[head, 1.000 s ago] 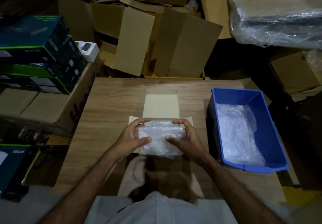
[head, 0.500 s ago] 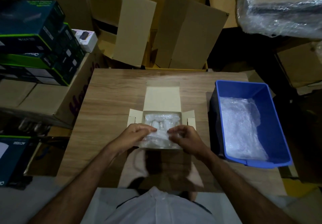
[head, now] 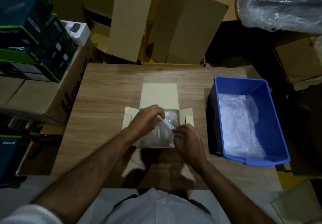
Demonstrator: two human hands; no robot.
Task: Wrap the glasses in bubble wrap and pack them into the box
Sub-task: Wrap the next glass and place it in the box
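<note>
Both hands (head: 167,128) on the bubble-wrapped bundle (head: 167,129) inside the box (head: 159,93).

I'm looking into a stockroom or packing area: flattened brown cardboard cartons (head: 176,25) lean at twelve o'clock, stacked dark green-edged retail product boxes (head: 29,37) sit at ten, a plastic-wrapped bundle (head: 282,4) at two, all around my wooden worktop (head: 104,101).

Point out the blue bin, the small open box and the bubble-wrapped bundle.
blue bin (head: 264,101): head view, on its inner right wall.
small open box (head: 159,94): head view, on its raised lid flap.
bubble-wrapped bundle (head: 169,119): head view, on the wrap between the hands.
</note>
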